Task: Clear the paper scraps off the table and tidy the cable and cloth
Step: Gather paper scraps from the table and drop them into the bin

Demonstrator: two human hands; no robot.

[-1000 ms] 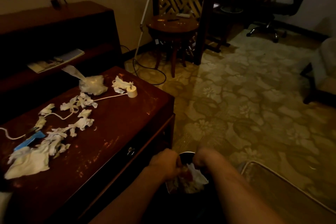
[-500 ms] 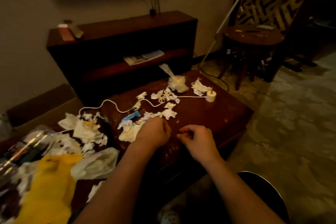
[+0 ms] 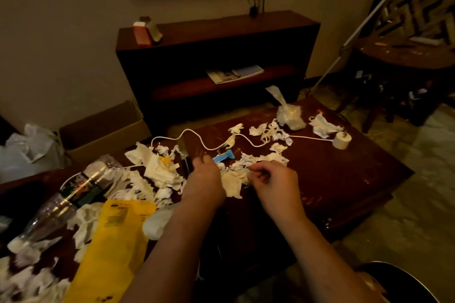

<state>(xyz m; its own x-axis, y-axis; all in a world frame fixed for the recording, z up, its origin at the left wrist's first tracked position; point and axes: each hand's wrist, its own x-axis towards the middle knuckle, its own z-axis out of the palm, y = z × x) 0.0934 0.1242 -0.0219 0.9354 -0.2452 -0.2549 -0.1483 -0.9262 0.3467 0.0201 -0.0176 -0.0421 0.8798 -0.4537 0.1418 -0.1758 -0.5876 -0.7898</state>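
White paper scraps (image 3: 261, 158) lie scattered over the dark wooden table (image 3: 332, 174). A bigger crumpled white piece (image 3: 232, 183) lies between my hands. My left hand (image 3: 204, 177) rests on its left edge with fingers reaching down over it. My right hand (image 3: 270, 179) has its fingers curled and pinches the scraps at the piece's right edge. A white cable (image 3: 194, 136) snakes across the table to a round white plug (image 3: 341, 140). A blue wrapper (image 3: 222, 156) lies just beyond my left hand.
A tied plastic bag (image 3: 289, 115) sits at the table's far side. At the left lie more tissue (image 3: 157, 170), a yellow packet (image 3: 115, 241) and clear plastic bottles (image 3: 73, 192). A dark bin (image 3: 403, 283) stands at lower right. A low shelf (image 3: 216, 56) stands behind.
My hands left the bin, where they held scraps, and came up to the table. They have since reached farther onto the crumpled paper pile as my view turned left.
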